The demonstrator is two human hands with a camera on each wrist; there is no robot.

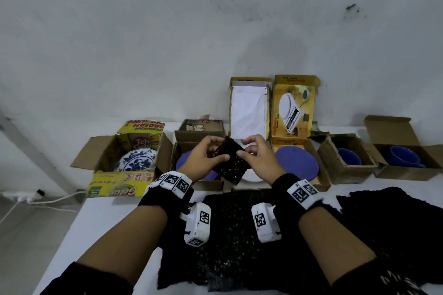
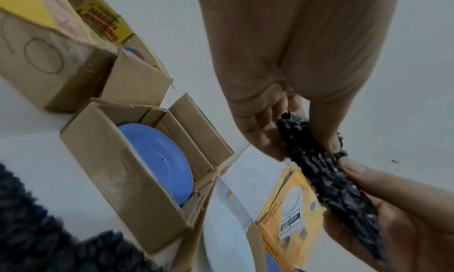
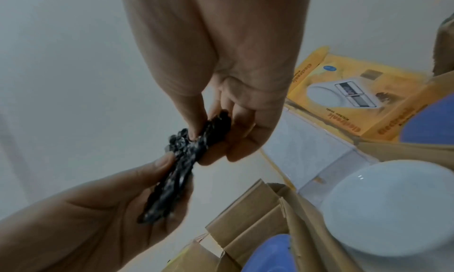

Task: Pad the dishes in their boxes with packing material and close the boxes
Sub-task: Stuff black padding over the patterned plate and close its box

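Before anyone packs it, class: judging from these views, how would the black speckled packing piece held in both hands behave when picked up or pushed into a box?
The black packing piece probably bends easily: it bunches into folds where the left hand and right hand pinch it. It seems light, since fingertips alone hold it. Its rough surface looks unlikely to slip.

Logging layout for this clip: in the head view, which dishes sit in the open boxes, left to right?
Blue-and-white floral plate → blue plate → white plate → blue plate → blue cup → blue mug.

A folded black speckled packing piece (image 1: pixel 229 159) is held up above open boxes (image 1: pixel 300 163) of dishes (image 1: pixel 296 159).
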